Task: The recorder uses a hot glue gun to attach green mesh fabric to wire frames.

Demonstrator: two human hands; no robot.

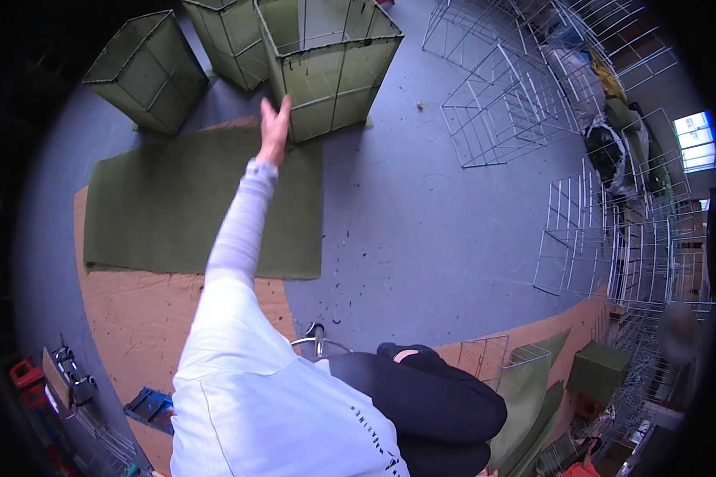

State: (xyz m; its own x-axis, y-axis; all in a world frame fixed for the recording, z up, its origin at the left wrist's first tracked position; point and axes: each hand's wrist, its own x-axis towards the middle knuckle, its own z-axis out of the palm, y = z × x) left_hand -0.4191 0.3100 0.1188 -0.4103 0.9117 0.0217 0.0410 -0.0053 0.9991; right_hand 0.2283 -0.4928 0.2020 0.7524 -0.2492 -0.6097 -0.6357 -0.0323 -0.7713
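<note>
My left hand is stretched out at the end of a white-sleeved arm, its fingers apart and nothing held. It is beside the lower left side of a tall green panelled box with an open top and dark, worn rims. Whether the fingertips touch that box I cannot tell. Two similar green boxes stand to its left, a middle one and a left one. Below my hand a large green sheet lies flat over brown board. My right hand is out of view.
Wire frames stand on the grey floor at the upper right, with more wire racks along the right side. Green sheets and a green block are at the lower right. A blue crate sits at the lower left.
</note>
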